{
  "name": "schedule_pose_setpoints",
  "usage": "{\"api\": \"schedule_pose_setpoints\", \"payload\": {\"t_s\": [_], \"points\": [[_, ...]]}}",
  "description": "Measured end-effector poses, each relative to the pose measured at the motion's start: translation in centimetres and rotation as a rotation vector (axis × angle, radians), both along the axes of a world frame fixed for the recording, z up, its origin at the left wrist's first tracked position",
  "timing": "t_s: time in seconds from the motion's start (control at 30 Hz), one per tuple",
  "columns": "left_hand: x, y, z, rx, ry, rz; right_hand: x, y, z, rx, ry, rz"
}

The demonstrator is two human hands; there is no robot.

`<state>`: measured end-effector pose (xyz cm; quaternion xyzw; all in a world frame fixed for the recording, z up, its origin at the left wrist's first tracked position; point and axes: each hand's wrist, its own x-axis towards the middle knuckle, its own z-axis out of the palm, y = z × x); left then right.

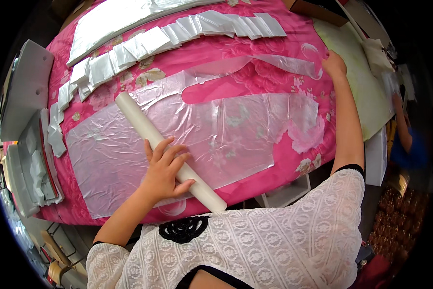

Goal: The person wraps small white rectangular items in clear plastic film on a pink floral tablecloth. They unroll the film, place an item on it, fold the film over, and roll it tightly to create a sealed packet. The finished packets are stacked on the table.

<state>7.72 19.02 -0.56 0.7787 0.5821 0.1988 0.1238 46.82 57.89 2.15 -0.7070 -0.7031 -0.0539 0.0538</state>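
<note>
A translucent plastic apron [211, 139] lies spread and wrinkled over pink flowered cloth, its long upper strap [235, 65] curving to the right. A smooth off-white tube [134, 114] rests slantwise across the apron, its near end by my body. My left hand [164, 168] lies over the tube's middle, fingers spread and thumb out. Beyond the strap's right end, my right hand [336, 65] is closed in a pinch with the arm stretched forward. What its fingertips hold, if anything, I cannot make out.
Folded clear-plastic packets [153, 41] form an overlapping row behind the apron. A stack of silvery sheets [105, 24] lies at the far left. White foam boxes [28, 91] stand along the left edge. A pale green cloth [361, 82] and a blurred person in blue [409, 149] are at right.
</note>
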Motion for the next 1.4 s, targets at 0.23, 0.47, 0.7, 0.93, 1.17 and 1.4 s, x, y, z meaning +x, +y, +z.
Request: {"api": "schedule_pose_setpoints", "payload": {"t_s": [0.23, 0.47, 0.7, 0.93, 1.17, 1.4], "points": [[0.2, 0.5, 0.2, 0.018, 0.031, 0.005, -13.5, -8.7, -3.2, 0.342, 0.216, 0.903], [0.0, 0.2, -0.1, 0.022, 0.010, -0.012, -11.5, -1.0, -0.3, -0.702, 0.426, 0.629], [0.2, 0.6, 0.4, 0.006, -0.014, -0.063, -3.8, 2.2, 0.6, -0.006, -0.031, 0.097], [0.6, 0.5, 0.6, -0.010, -0.001, -0.099, -14.4, -24.4, -3.2, -0.173, 0.554, 0.808], [1.3, 0.2, 0.3, 0.014, 0.042, -0.122, -9.2, -26.2, -5.5, -0.115, 0.241, 0.738], [1.3, 0.5, -0.2, 0.056, 0.022, -0.155, 5.7, -22.2, -3.9, 0.008, -0.149, -0.255]]}}
